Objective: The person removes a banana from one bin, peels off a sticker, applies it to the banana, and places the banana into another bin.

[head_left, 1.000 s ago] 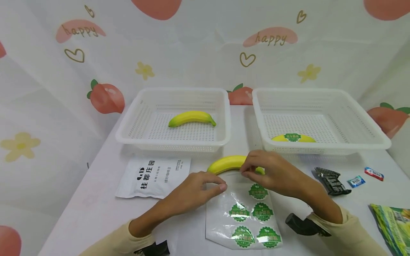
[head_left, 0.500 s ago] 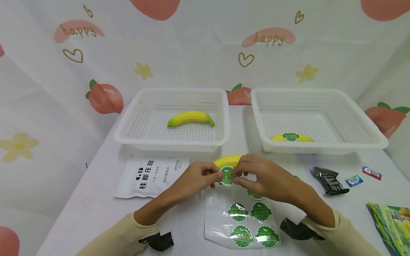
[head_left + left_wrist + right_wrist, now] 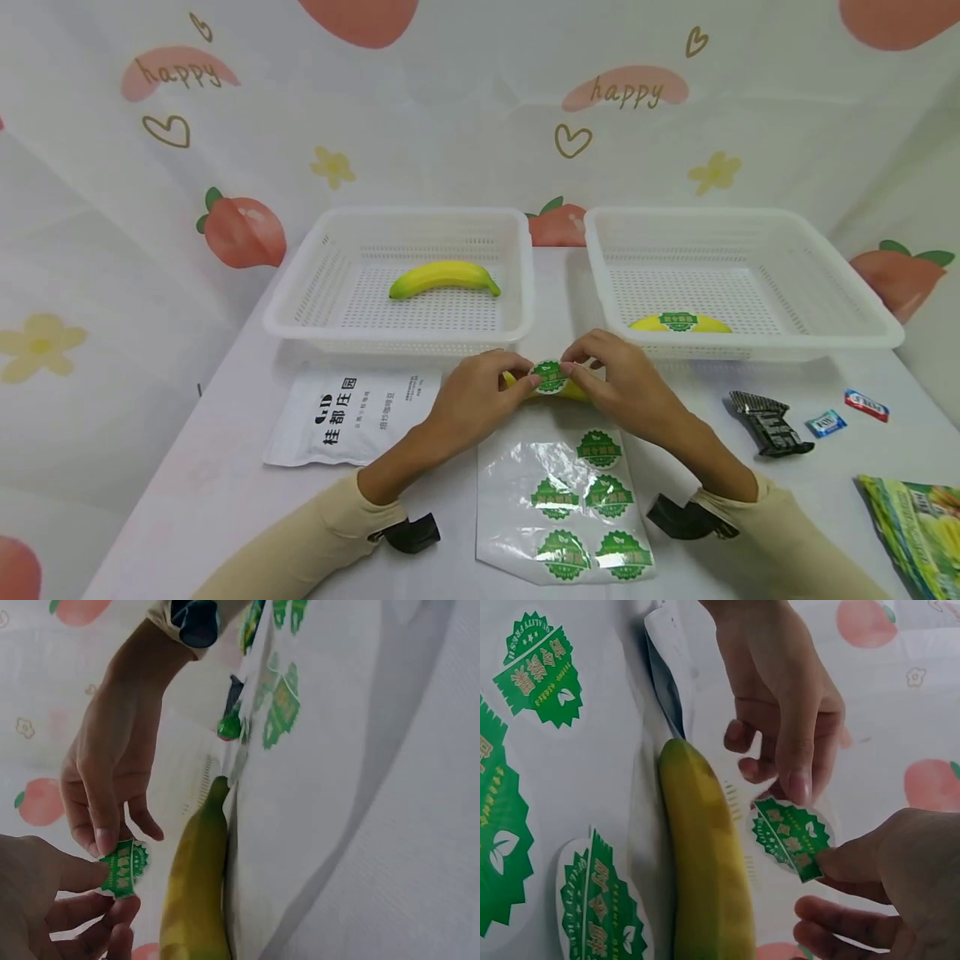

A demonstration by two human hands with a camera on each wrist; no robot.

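A round green-and-white sticker (image 3: 550,377) is stretched between my two hands. My left hand (image 3: 480,400) pinches its left edge between thumb and finger, and my right hand (image 3: 626,385) pinches the right edge. Beneath it a yellow banana (image 3: 196,885) lies on the table; both wrist views show the sticker held apart from the fruit. In the head view the hands and sticker cover most of that banana. Just in front lies a clear sheet (image 3: 506,508) bearing several more green stickers.
A white basket (image 3: 405,333) at back left holds a banana (image 3: 444,277). The back-right basket (image 3: 780,341) holds a stickered banana (image 3: 678,323). A white coffee pouch (image 3: 352,417) lies left; a black wrapper (image 3: 771,423), small packets (image 3: 827,423) and a green bag (image 3: 911,521) lie right.
Both hands have come together and moved away from me, from the sheet's far edge to over the banana. A sticker, first visible between them half a second ago, moved with them.
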